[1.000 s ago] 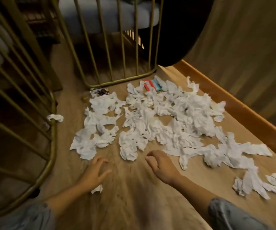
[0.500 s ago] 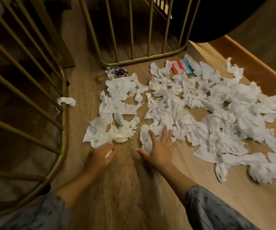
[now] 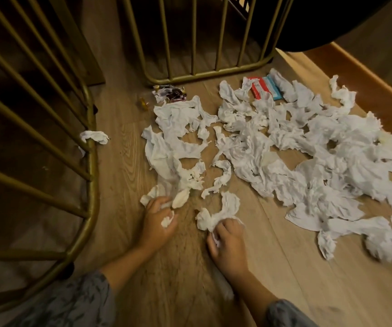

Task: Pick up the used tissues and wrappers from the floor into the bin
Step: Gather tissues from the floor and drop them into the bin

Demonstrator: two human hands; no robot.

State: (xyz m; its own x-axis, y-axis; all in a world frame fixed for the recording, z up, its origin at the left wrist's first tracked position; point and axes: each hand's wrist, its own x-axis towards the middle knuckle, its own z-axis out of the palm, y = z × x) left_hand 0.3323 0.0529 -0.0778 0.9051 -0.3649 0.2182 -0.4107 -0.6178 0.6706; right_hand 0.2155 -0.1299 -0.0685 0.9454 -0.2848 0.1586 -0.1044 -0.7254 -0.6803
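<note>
Crumpled white tissues [image 3: 284,147] lie spread over the wooden floor, from the centre to the right edge. My left hand [image 3: 158,220] grips small tissue scraps at the near-left end of the heap. My right hand [image 3: 229,246] clutches a bunched tissue [image 3: 216,215] at the near middle. A dark red and silver candy wrapper [image 3: 170,93] and a small gold wrapper [image 3: 144,102] lie at the far left of the heap. A red and blue packet [image 3: 264,89] sits at the far side. One stray tissue [image 3: 95,136] rests by the left gold frame. No bin is in view.
A gold metal chair frame [image 3: 91,166] curves along the left. A second gold frame [image 3: 204,76] stands just beyond the tissues. A wooden skirting board [image 3: 374,81] runs along the right wall. A dark round shape [image 3: 320,22] hangs at top right.
Both hands have closed on tissues: the left gathered scraps at the left pile's near end, the right went from flat on the tissues to clutching a bunch. The view moved closer.
</note>
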